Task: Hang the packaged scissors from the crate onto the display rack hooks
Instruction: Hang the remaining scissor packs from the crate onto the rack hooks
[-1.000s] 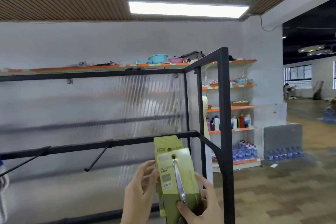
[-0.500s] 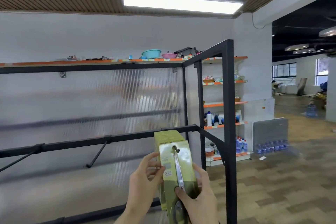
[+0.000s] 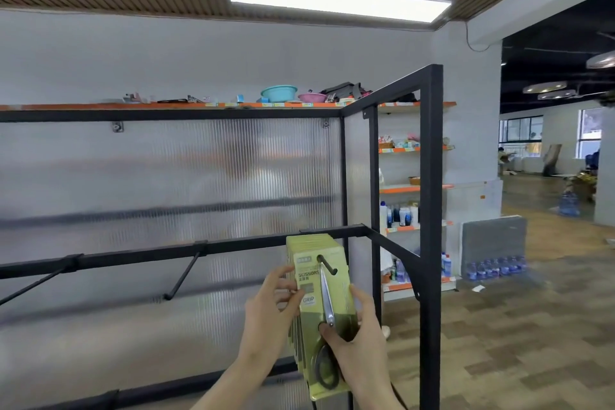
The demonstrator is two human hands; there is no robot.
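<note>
Left hand (image 3: 271, 308), fingers curled, pinching the left edge of the front scissors pack (image 3: 324, 303). Right hand (image 3: 357, 339) gripping its lower right side, thumb across the card. Hook (image 3: 327, 265) poking through the pack's hole, more packs behind it. Black display rack (image 3: 431, 210), ribbed translucent panel (image 3: 199, 183), stocked shelves (image 3: 412, 188) beyond.

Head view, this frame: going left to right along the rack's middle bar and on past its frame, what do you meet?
Far-left empty hook → second empty hook → left hand → packaged scissors on the loaded hook → right hand → black front post → stocked orange shelves behind it → grey panel on the floor.
</note>
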